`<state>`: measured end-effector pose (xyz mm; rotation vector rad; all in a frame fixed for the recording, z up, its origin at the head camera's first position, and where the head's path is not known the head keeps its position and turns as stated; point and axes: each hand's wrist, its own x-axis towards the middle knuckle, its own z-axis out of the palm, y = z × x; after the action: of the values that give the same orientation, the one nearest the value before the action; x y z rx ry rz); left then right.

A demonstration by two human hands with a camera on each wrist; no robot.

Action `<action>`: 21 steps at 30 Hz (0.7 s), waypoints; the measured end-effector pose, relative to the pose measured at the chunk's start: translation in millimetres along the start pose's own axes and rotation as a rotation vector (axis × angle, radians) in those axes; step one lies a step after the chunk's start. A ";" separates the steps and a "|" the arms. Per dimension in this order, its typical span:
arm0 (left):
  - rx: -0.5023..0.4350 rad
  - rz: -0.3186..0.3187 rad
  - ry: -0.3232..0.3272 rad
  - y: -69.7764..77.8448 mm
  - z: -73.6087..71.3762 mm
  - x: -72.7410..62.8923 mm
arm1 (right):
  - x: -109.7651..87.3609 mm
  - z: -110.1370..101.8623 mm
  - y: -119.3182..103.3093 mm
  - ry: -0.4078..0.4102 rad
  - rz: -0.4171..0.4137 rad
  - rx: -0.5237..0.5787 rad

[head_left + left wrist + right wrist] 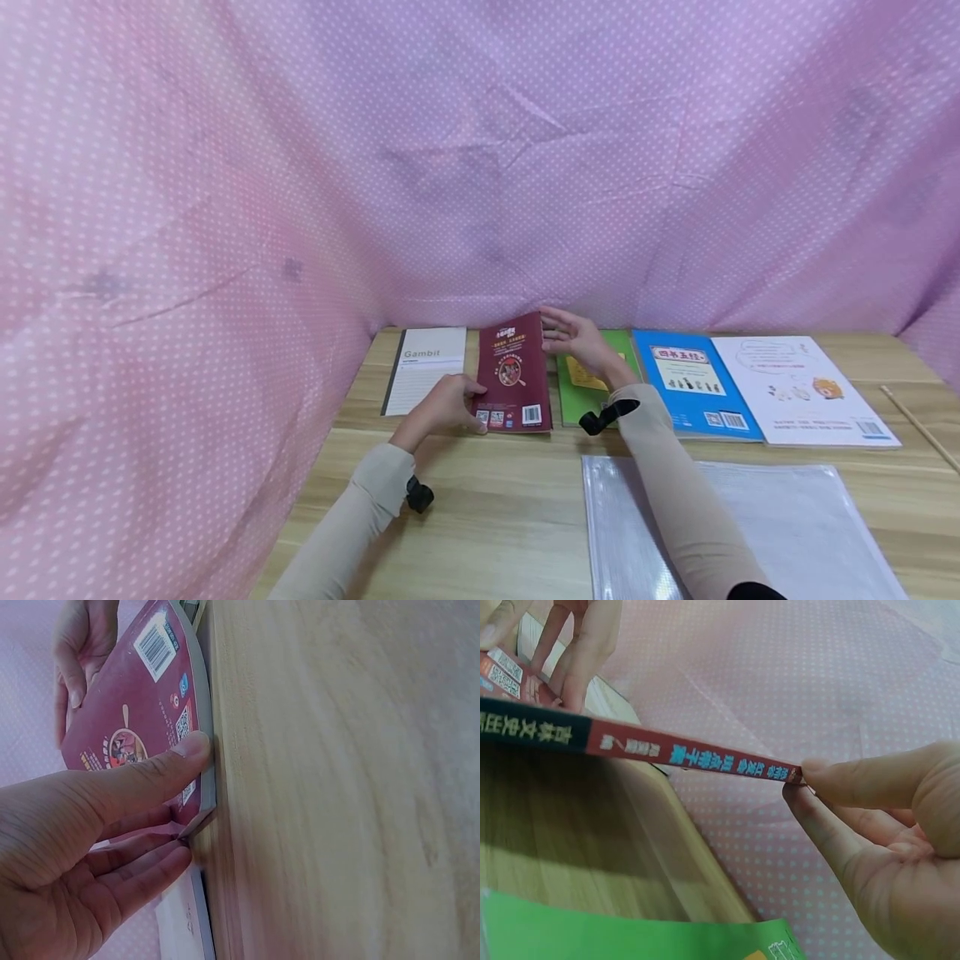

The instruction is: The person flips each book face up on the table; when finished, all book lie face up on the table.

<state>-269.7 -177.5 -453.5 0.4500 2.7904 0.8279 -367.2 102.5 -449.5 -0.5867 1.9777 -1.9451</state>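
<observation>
A dark red book (517, 375) lies between both hands, its right side raised off the table. My left hand (446, 404) grips its near left corner; in the left wrist view the thumb (191, 746) presses on the cover with the fingers underneath. At the far right corner my right hand (585, 342) pinches the book; the right wrist view shows the printed spine (690, 752) ending between thumb and fingertip. Left of it lies a white notebook marked Gambit (431, 358). Under the right wrist sits a green book (592, 404), partly hidden.
A blue book (693, 408) and a white book (802, 408) continue the row rightward. In front lies a clear plastic sleeve (772, 517), with the right forearm over it. A thin stick (918, 425) rests at the far right. Pink dotted cloth (480, 167) hangs behind the wooden table.
</observation>
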 end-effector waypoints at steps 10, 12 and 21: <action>-0.025 -0.007 -0.009 -3.2 0.3 -1.7 | -2.0 2.9 -1.1 -0.042 -0.007 0.063; -0.026 -0.006 -0.011 -3.1 0.3 -2.1 | -3.3 3.0 -1.3 -0.060 -0.009 0.079; -0.043 -0.017 -0.010 -0.6 -0.9 -2.3 | -5.4 2.1 0.3 -0.116 -0.023 0.106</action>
<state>-268.0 -179.2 -452.8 0.4223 2.7577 0.8770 -361.5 103.4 -450.2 -0.6814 1.7945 -1.9680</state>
